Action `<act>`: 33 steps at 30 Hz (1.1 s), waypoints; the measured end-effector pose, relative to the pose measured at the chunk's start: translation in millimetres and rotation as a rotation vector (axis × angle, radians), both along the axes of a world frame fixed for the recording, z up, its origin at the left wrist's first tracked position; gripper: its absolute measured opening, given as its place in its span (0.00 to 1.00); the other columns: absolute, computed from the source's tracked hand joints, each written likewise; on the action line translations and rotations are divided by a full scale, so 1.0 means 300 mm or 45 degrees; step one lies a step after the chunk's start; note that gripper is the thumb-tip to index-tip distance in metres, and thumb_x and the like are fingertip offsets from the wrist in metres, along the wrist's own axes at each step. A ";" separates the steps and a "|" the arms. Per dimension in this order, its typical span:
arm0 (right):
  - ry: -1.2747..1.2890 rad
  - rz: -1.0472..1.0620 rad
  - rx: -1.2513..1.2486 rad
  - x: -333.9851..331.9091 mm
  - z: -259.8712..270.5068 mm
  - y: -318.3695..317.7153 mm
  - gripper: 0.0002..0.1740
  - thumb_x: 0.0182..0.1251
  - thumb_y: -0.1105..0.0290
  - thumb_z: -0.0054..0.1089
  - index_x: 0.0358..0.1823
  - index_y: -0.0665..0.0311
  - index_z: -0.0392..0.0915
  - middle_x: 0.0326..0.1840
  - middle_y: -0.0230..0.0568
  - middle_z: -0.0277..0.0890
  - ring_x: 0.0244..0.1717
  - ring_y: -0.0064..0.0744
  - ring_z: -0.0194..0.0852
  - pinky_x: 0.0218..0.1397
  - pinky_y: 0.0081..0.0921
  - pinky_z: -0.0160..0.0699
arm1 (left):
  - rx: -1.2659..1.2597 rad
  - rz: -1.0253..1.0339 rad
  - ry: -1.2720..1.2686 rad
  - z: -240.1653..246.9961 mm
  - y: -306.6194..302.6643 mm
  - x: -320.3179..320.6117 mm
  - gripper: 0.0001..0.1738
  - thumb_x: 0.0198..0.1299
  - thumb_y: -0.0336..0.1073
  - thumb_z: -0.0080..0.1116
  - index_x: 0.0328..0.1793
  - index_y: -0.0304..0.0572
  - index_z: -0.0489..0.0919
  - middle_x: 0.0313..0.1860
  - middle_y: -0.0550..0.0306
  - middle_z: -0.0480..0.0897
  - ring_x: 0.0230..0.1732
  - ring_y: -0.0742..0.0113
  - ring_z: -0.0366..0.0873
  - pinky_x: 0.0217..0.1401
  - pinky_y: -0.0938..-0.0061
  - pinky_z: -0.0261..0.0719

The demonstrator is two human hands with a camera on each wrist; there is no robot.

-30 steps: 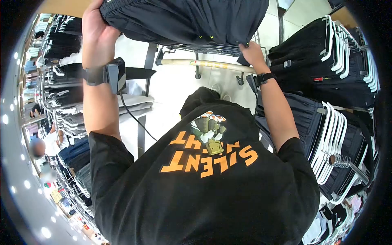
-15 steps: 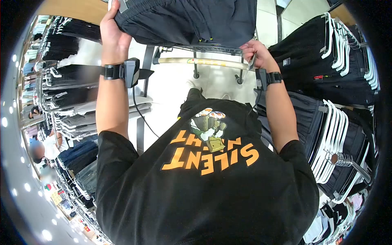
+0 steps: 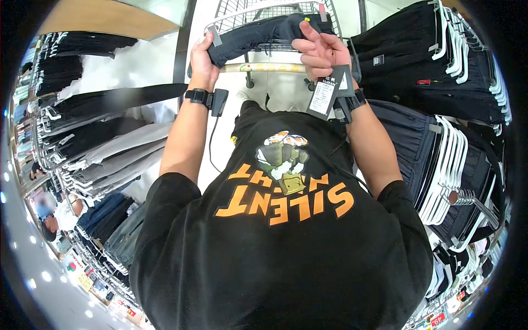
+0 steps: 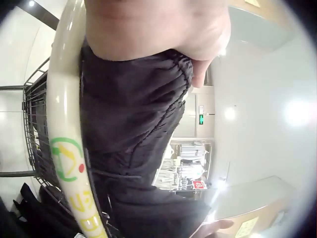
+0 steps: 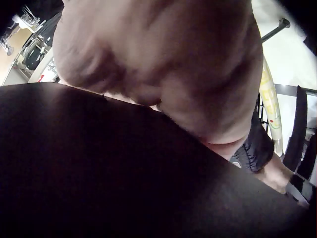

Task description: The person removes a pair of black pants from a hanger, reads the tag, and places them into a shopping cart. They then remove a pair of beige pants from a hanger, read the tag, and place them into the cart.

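Dark pants with a gathered waistband stretch between my two hands, on a white hanger with grey clips, over the shopping cart. My left hand grips one end of the waistband beside a hanger clip. In the left wrist view, the fingers of my left hand wrap over the gathered fabric. At the other end of the pants, my right hand has its palm turned up and its fingers partly curled. It holds a black tag with a white printed label, which fills much of the right wrist view.
The wire shopping cart has a cream handle close in front of me. Racks of dark pants on white hangers stand at my right. More hanging pants line the left, where another person stands farther off.
The pants have folded narrower and my left hand has moved right, toward my right hand. My right hand has turned palm up, bringing the tag's printed face into view.
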State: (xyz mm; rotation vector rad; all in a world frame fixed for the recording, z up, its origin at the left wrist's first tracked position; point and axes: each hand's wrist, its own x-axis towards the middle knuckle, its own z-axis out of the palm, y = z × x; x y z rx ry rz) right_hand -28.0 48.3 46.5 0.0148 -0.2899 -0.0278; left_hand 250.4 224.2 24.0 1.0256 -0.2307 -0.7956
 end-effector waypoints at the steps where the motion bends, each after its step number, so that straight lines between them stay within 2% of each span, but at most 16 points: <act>1: -0.113 0.037 0.004 0.012 -0.024 -0.003 0.25 0.82 0.64 0.44 0.73 0.68 0.69 0.42 0.40 0.63 0.25 0.21 0.55 0.19 0.16 0.61 | 0.008 0.003 0.009 -0.009 0.006 -0.001 0.13 0.76 0.36 0.59 0.56 0.32 0.80 0.50 0.49 0.86 0.48 0.57 0.88 0.54 0.62 0.88; 2: -0.227 0.076 0.007 0.021 -0.035 -0.002 0.24 0.83 0.64 0.42 0.75 0.63 0.69 0.44 0.41 0.63 0.25 0.21 0.55 0.19 0.16 0.61 | 0.011 -0.034 0.031 -0.008 0.009 -0.003 0.14 0.76 0.37 0.58 0.57 0.32 0.80 0.49 0.50 0.86 0.48 0.57 0.88 0.55 0.62 0.88; 4: -0.248 0.117 0.063 0.037 -0.061 0.010 0.25 0.84 0.59 0.45 0.72 0.67 0.70 0.44 0.40 0.65 0.26 0.20 0.56 0.23 0.18 0.64 | 0.022 -0.058 0.064 -0.016 0.018 0.005 0.15 0.76 0.38 0.58 0.58 0.32 0.80 0.49 0.50 0.86 0.48 0.58 0.87 0.55 0.62 0.87; 7: -0.017 -0.001 0.041 0.053 -0.086 0.046 0.30 0.83 0.47 0.49 0.64 0.70 0.74 0.42 0.37 0.69 0.28 0.23 0.61 0.39 0.29 0.73 | 0.025 -0.161 0.078 -0.058 0.033 0.055 0.20 0.77 0.39 0.58 0.65 0.31 0.79 0.52 0.49 0.86 0.50 0.59 0.87 0.58 0.62 0.86; 8: -0.011 0.013 0.049 0.050 -0.096 0.054 0.30 0.83 0.47 0.49 0.64 0.70 0.74 0.42 0.37 0.69 0.28 0.23 0.61 0.39 0.29 0.73 | 0.032 -0.147 0.084 -0.058 0.036 0.058 0.20 0.77 0.39 0.58 0.65 0.31 0.79 0.52 0.49 0.86 0.50 0.59 0.87 0.58 0.62 0.86; 10: 0.333 -0.056 -0.178 0.033 -0.125 0.060 0.29 0.83 0.46 0.49 0.63 0.67 0.76 0.47 0.41 0.77 0.38 0.29 0.74 0.46 0.34 0.78 | 0.042 -0.160 0.094 -0.060 0.030 0.056 0.20 0.77 0.40 0.58 0.65 0.32 0.80 0.53 0.50 0.86 0.51 0.59 0.87 0.58 0.62 0.86; 11: 0.365 -0.058 -0.261 0.021 -0.121 0.057 0.30 0.82 0.44 0.51 0.61 0.66 0.77 0.53 0.45 0.82 0.53 0.40 0.81 0.58 0.43 0.82 | 0.069 -0.170 0.046 -0.063 0.028 0.056 0.25 0.77 0.46 0.57 0.69 0.33 0.79 0.57 0.46 0.86 0.55 0.56 0.86 0.63 0.62 0.84; 12: 0.372 -0.052 -0.257 0.001 -0.117 0.060 0.30 0.82 0.44 0.51 0.61 0.66 0.77 0.53 0.45 0.82 0.53 0.40 0.81 0.58 0.43 0.82 | 0.074 -0.166 0.053 -0.066 0.035 0.052 0.25 0.77 0.46 0.57 0.69 0.33 0.79 0.57 0.46 0.86 0.55 0.56 0.86 0.63 0.62 0.84; 14: 0.756 -0.076 -0.422 -0.045 -0.093 0.062 0.34 0.80 0.39 0.50 0.61 0.66 0.76 0.56 0.47 0.82 0.60 0.45 0.81 0.66 0.50 0.82 | 0.106 -0.198 0.036 -0.060 0.038 0.052 0.25 0.77 0.46 0.57 0.69 0.34 0.79 0.57 0.46 0.86 0.55 0.57 0.87 0.63 0.62 0.84; 15: 0.860 -0.031 -0.519 -0.062 -0.092 0.049 0.41 0.79 0.33 0.46 0.65 0.67 0.75 0.61 0.52 0.81 0.63 0.47 0.81 0.67 0.53 0.83 | 0.145 -0.188 0.066 -0.066 0.034 0.057 0.25 0.77 0.46 0.57 0.69 0.34 0.79 0.57 0.48 0.87 0.55 0.58 0.87 0.63 0.63 0.85; 18: 0.990 -0.064 -0.701 -0.118 -0.026 0.057 0.46 0.78 0.29 0.41 0.73 0.67 0.71 0.69 0.57 0.77 0.69 0.48 0.78 0.65 0.52 0.86 | 0.127 -0.263 0.044 -0.080 0.043 0.075 0.25 0.77 0.47 0.58 0.68 0.35 0.80 0.57 0.49 0.87 0.55 0.59 0.87 0.63 0.63 0.84; 19: 0.946 -0.066 -0.681 -0.137 -0.013 0.051 0.47 0.79 0.31 0.40 0.77 0.68 0.66 0.74 0.59 0.73 0.74 0.49 0.74 0.65 0.51 0.86 | 0.114 -0.272 0.018 -0.085 0.041 0.075 0.25 0.76 0.47 0.59 0.68 0.36 0.80 0.57 0.50 0.87 0.55 0.60 0.87 0.61 0.64 0.85; 22: 0.923 -0.119 -0.786 -0.163 0.019 0.058 0.43 0.82 0.37 0.40 0.78 0.69 0.64 0.75 0.59 0.72 0.73 0.50 0.75 0.66 0.50 0.86 | 0.190 -0.245 0.026 -0.043 0.036 0.046 0.24 0.76 0.47 0.59 0.68 0.37 0.81 0.56 0.51 0.87 0.53 0.61 0.88 0.59 0.65 0.86; 23: 0.863 -0.095 -0.753 -0.172 0.006 0.049 0.36 0.82 0.51 0.41 0.80 0.70 0.62 0.77 0.60 0.69 0.75 0.51 0.73 0.67 0.49 0.85 | 0.186 -0.246 0.028 -0.046 0.035 0.045 0.24 0.76 0.47 0.59 0.68 0.37 0.81 0.56 0.51 0.87 0.53 0.61 0.88 0.59 0.65 0.86; 26: 0.756 -0.036 -0.730 -0.199 -0.014 0.036 0.35 0.76 0.62 0.42 0.82 0.68 0.59 0.80 0.61 0.66 0.77 0.52 0.70 0.71 0.50 0.81 | 0.193 -0.219 0.005 -0.059 0.033 0.058 0.24 0.76 0.47 0.59 0.67 0.37 0.81 0.55 0.52 0.88 0.52 0.62 0.88 0.58 0.66 0.86; 33: 0.825 0.062 -0.682 -0.238 -0.006 0.021 0.39 0.72 0.65 0.43 0.84 0.68 0.55 0.84 0.59 0.60 0.79 0.55 0.66 0.76 0.56 0.74 | 0.194 -0.229 -0.001 -0.061 0.036 0.057 0.23 0.75 0.47 0.61 0.66 0.38 0.82 0.54 0.54 0.88 0.52 0.64 0.88 0.58 0.68 0.86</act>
